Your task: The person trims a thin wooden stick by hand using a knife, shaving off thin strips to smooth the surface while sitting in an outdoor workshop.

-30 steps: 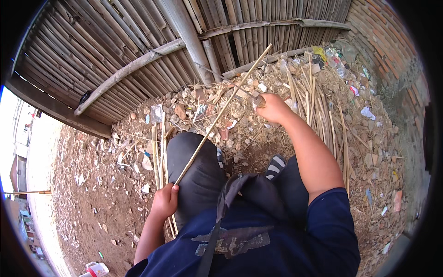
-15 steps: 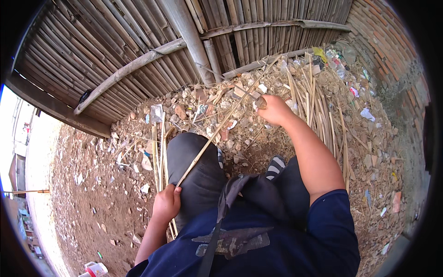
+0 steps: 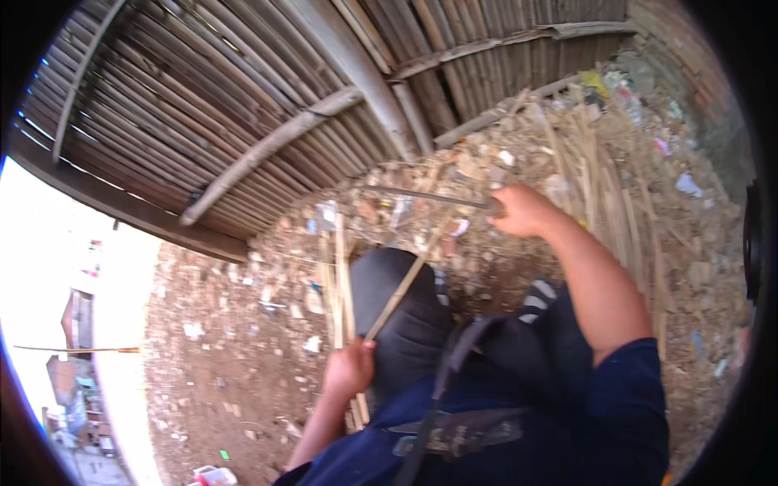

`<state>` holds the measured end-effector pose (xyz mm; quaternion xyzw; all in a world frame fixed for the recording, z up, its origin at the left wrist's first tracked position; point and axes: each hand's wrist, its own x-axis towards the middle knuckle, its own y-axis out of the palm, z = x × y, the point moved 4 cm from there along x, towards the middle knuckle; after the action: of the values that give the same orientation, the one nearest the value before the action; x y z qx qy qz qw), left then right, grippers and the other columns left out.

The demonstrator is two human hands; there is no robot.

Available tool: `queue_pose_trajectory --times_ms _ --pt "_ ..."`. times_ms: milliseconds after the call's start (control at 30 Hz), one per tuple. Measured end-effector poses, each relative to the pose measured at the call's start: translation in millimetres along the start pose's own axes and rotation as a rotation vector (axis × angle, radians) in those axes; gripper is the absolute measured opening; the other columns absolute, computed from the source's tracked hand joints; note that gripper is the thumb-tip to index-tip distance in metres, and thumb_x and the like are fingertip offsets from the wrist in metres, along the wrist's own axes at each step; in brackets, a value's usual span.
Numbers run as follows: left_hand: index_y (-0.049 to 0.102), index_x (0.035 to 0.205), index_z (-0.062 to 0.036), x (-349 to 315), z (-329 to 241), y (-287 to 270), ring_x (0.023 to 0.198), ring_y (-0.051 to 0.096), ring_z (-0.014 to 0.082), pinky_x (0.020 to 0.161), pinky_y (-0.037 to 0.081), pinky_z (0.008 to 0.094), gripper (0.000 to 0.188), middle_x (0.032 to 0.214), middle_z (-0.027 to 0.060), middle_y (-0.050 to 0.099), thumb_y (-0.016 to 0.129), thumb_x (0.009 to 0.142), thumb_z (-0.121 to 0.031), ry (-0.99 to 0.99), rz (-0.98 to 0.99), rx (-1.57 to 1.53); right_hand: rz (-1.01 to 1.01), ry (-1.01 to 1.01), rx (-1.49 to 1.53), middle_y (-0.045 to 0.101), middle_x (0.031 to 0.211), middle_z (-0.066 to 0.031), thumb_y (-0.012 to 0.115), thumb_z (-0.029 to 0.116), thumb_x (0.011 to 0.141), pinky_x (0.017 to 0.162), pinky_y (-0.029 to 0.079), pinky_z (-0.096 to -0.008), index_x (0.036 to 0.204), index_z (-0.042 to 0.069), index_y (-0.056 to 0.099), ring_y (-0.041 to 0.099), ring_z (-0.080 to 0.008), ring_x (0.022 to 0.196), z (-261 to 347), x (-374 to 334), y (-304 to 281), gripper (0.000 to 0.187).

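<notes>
My left hand is closed around the near end of a pale bamboo strip, beside my left knee. The strip slants away to the right across that knee; its far part is blurred against the ground. Out ahead, my right hand grips the handle of a long, thin-bladed knife. The dark blade points left, almost level, above the littered ground beyond the knee. Whether the blade touches the strip I cannot tell.
More strips lie left of my knee and in a long pile at the right. A bamboo-pole wall stands ahead, a brick wall at far right. Stones and litter cover the ground. A white container sits lower left.
The knife blade has swung from pointing up-left across the strip to nearly level. My right hand is slightly nearer. The whole view has shifted and blurred; my left hand still holds the strip.
</notes>
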<state>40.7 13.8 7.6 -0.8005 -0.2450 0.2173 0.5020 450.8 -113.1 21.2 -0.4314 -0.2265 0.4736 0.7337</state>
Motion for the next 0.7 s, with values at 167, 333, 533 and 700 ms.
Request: queue_pose_trajectory --times_ms 167,333,533,700 --pt "0.057 0.091 -0.0032 7.6 19.0 4.2 0.075 0.063 0.0529 0.065 0.048 0.0581 0.032 0.074 0.0289 0.063 0.046 0.106 -0.03 -0.001 0.072 -0.021 0.021 0.103 0.079 0.072 0.095 -0.0175 0.073 0.021 0.079 0.081 0.055 -0.0457 0.103 0.009 0.073 0.07 -0.0372 0.093 7.7 -17.4 -12.0 0.026" --pt "0.057 0.088 -0.0009 1.1 16.1 6.2 0.072 0.063 0.0512 0.062 0.047 0.0559 0.032 0.07 0.0269 0.061 0.048 0.106 -0.026 0.0 0.029 -0.032 -0.076 0.017 -0.001 0.069 0.084 -0.0194 0.075 0.023 0.077 0.076 0.055 -0.0509 0.095 0.006 0.07 0.069 -0.0401 0.087 18.2 -18.8 -20.4 0.025" --pt "0.054 0.084 -0.0015 5.6 12.4 3.0 0.067 0.061 0.0516 0.059 0.046 0.0591 0.031 0.067 0.0277 0.061 0.05 0.104 -0.025 0.056 -0.035 -0.009 0.037 0.001 -0.168 0.072 0.094 -0.0168 0.074 0.024 0.078 0.081 0.056 -0.0511 0.106 0.013 0.073 0.07 -0.0378 0.095 41.6 -27.6 -17.4 0.03" --pt "0.054 0.082 -0.0009 0.2 27.8 13.2 0.069 0.061 0.0533 0.061 0.046 0.0593 0.032 0.068 0.0303 0.06 0.05 0.103 -0.024 -0.001 -0.073 -0.002 0.063 -0.064 -0.086 0.072 0.095 -0.0184 0.073 0.027 0.078 0.082 0.056 -0.0507 0.104 0.011 0.072 0.069 -0.039 0.095 35.9 -15.5 -8.4 0.031"
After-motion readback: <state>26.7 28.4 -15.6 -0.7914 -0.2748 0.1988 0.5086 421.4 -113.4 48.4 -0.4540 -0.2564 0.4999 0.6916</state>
